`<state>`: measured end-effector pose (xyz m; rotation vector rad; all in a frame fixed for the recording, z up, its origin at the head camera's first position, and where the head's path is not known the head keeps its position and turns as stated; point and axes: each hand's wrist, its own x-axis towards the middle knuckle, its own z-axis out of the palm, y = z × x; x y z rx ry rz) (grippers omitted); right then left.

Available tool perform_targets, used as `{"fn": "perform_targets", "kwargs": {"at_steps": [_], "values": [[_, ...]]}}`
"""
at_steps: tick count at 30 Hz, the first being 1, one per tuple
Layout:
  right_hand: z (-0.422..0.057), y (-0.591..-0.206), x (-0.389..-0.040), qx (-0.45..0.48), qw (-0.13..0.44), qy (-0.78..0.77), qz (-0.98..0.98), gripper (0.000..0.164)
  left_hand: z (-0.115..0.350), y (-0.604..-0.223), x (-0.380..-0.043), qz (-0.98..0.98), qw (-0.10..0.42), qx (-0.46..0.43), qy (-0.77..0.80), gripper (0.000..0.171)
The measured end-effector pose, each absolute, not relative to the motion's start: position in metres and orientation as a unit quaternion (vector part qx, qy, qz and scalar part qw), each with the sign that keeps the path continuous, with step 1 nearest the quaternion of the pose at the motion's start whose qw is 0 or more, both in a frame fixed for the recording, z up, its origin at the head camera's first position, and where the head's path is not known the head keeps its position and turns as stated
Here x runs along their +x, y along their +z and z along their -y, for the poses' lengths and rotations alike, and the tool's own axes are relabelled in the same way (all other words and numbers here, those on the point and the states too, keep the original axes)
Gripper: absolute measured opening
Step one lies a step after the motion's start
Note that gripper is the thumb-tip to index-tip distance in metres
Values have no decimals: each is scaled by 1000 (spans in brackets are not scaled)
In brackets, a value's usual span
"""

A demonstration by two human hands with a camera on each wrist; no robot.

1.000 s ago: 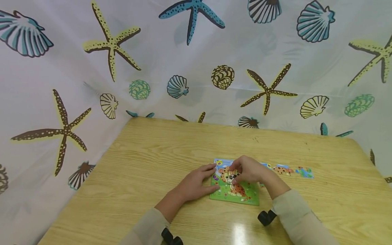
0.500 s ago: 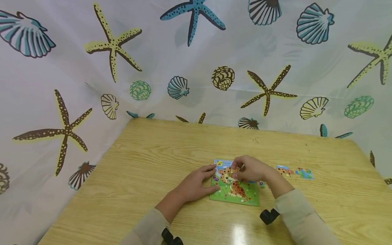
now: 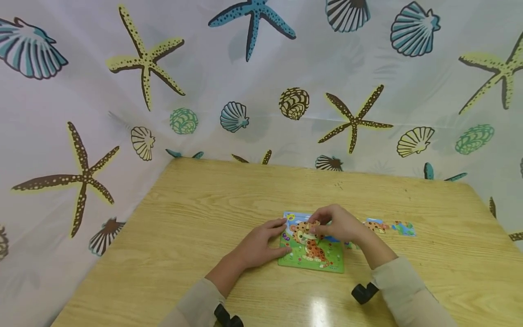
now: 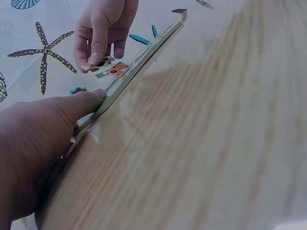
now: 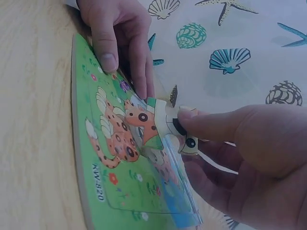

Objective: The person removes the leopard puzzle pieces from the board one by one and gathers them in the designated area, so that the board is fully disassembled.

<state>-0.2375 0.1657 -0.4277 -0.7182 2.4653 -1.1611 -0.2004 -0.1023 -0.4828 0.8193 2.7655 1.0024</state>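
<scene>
A flat puzzle board (image 3: 294,259) with a spotted leopard cub on green grass lies on the table. My left hand (image 3: 257,245) rests at its left edge, fingers extended and thumb (image 5: 109,60) on the board's surface. Over the upper middle of the board, my right hand (image 3: 341,223) pinches a puzzle piece (image 5: 162,120) between thumb and fingers. In the right wrist view the piece stands tilted, with orange spotted, white and black printing and a bit of green. Its lower end overlaps the cub picture there.
To the right of the board lie loose puzzle pieces: an orange spotted one (image 3: 377,226), a blue and green one (image 3: 404,228), and another (image 3: 351,245) partly hidden by my right hand. A white cloth (image 3: 265,131) with shells and starfish hangs behind the wooden table (image 3: 196,218).
My right hand has lifted the puzzle piece from low over the cub's face, turned it, and shifted slightly up and right. My left hand has stayed at the board's edge.
</scene>
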Motion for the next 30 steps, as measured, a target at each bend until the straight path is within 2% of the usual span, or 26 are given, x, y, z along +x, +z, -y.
{"fn": "perform_targets", "kwargs": {"at_steps": [12,30], "values": [[-191,-437,-229,-166,186,-509,-824,40,106,-482,-199,-903,36,271,332,70],[-260,-446,-207,-106,185,-544,-812,45,105,-483,-200,-903,40,277,325,72]]}}
